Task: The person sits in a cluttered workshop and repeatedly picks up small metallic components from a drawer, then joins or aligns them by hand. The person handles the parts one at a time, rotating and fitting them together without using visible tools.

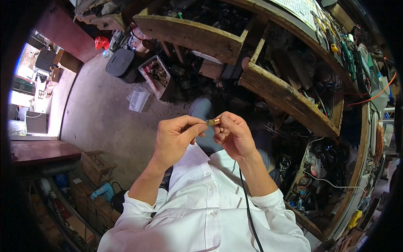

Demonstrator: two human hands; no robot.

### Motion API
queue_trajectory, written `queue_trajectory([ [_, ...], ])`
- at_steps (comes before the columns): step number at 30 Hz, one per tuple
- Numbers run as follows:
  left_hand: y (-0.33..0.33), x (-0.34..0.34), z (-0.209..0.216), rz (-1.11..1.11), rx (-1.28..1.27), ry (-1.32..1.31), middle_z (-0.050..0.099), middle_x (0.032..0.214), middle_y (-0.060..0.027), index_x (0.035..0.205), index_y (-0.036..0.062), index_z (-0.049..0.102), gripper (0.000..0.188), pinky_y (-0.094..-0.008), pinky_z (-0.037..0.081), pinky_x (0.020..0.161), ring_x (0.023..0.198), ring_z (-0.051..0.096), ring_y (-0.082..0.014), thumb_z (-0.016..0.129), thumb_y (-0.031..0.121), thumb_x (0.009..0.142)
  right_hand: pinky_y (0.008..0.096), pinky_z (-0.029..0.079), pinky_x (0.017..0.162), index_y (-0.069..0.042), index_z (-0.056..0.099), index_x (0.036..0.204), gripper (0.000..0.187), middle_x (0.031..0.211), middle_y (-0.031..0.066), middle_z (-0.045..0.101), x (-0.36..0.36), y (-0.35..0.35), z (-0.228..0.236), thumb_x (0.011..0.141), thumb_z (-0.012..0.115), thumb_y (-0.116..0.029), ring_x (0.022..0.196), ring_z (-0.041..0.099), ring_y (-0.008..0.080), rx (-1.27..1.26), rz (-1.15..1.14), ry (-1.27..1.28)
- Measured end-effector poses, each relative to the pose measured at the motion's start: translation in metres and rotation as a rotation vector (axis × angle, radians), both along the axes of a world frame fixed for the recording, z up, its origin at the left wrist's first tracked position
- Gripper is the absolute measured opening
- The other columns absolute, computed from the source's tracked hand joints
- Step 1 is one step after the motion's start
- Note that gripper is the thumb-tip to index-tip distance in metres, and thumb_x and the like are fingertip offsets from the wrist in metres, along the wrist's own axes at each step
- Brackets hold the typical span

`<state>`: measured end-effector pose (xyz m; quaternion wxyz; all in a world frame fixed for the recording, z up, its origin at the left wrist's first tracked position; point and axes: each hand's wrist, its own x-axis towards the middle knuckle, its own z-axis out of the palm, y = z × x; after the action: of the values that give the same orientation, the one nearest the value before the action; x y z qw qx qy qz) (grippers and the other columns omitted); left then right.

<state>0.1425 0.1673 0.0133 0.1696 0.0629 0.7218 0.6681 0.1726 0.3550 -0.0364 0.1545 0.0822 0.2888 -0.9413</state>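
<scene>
A small piece, brass-coloured at one end and shiny copper-coloured at the other (211, 122), is pinched between both hands in front of my body. It looks like a short metal fitting, but its exact kind is too small to tell. My left hand (173, 138) has thumb and forefinger closed at its dull brass end. With thumb and fingertips my right hand (236, 135) grips the copper end. The fingertips hide part of the piece. Below the hands are my lap and white shirt (199, 176).
Open wooden drawers (289, 96) full of odds and ends jut out ahead and right. A cluttered bench (336, 71) with tools curves round the right. On the floor stand a dark lidded bin (119, 63), a box of scraps (161, 80) and a wooden stool (97, 168).
</scene>
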Motion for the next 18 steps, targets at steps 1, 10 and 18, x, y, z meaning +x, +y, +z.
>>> queue_trajectory([
  [1, 0.000, 0.000, 0.000, 0.000, -0.013, 0.016, 0.070, 0.073, -0.0054, 0.095, -0.0013, 0.073, 0.010, -0.0192, 0.048, 0.054, 0.061, 0.060, -0.0057, 0.071, 0.006, 0.089, 0.0237, 0.047, 0.058, -0.006, 0.062, 0.088, 0.021, 0.075, 0.0043, 0.064, 0.000, -0.002, 0.001, 0.098, 0.062, -0.024, 0.061, 0.056, 0.0084, -0.021, -0.003, -0.044],
  [10, -0.001, 0.003, -0.005, 0.024, -0.073, 0.141, 0.070, 0.073, -0.0043, 0.093, -0.0008, 0.074, 0.008, -0.0189, 0.046, 0.054, 0.061, 0.059, -0.0048, 0.071, 0.003, 0.087, 0.0223, 0.038, 0.052, -0.005, 0.063, 0.091, 0.027, 0.065, -0.0018, 0.048, 0.002, -0.014, 0.006, 0.100, 0.058, -0.031, 0.058, 0.042, 0.0068, -0.082, 0.004, -0.131],
  [18, -0.002, 0.006, -0.005, 0.004, -0.108, 0.118, 0.070, 0.072, -0.0037, 0.092, 0.0002, 0.075, 0.007, -0.0184, 0.045, 0.054, 0.061, 0.059, -0.0047, 0.070, 0.004, 0.088, 0.0224, 0.038, 0.050, -0.010, 0.056, 0.079, 0.025, 0.067, -0.0007, 0.054, 0.002, -0.017, -0.001, 0.098, 0.062, -0.026, 0.054, 0.046, 0.0068, -0.095, -0.072, -0.184],
])
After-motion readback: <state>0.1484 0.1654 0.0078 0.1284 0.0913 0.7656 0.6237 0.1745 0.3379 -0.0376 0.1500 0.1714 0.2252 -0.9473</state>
